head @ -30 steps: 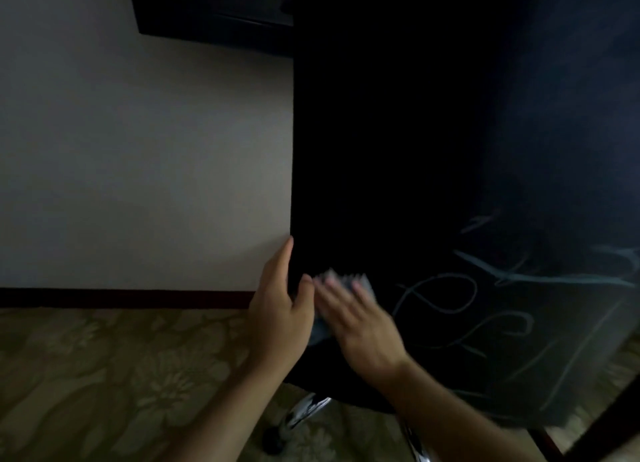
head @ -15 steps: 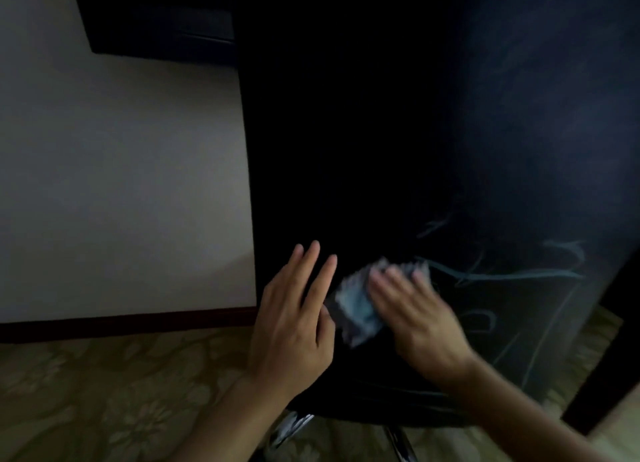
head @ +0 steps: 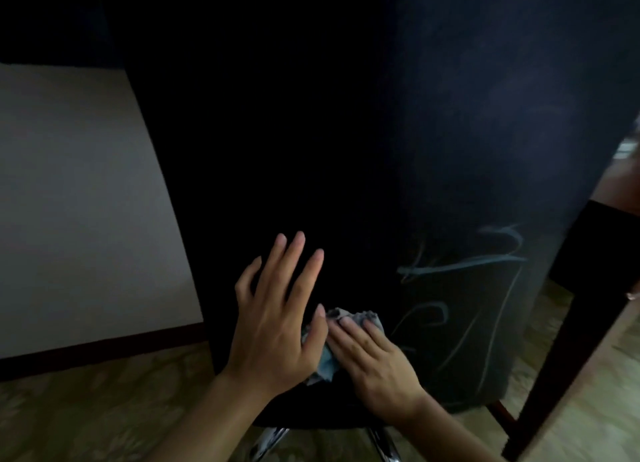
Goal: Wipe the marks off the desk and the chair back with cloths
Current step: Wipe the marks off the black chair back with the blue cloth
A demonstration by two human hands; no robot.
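Both hands lie side by side, left hand (head: 277,326) fingers spread, right hand (head: 372,361) flat.

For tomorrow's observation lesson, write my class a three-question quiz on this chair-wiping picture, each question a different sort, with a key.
1. True or false: the left hand grips the cloth.
2. Which hand presses the cloth against the chair back? A) left B) right C) both
3. Fill in: the pale marks still on the chair back lie to the ____ of the cloth.

Key
1. False: it lies flat, fingers spread, on the chair back.
2. B, the right hand.
3. right
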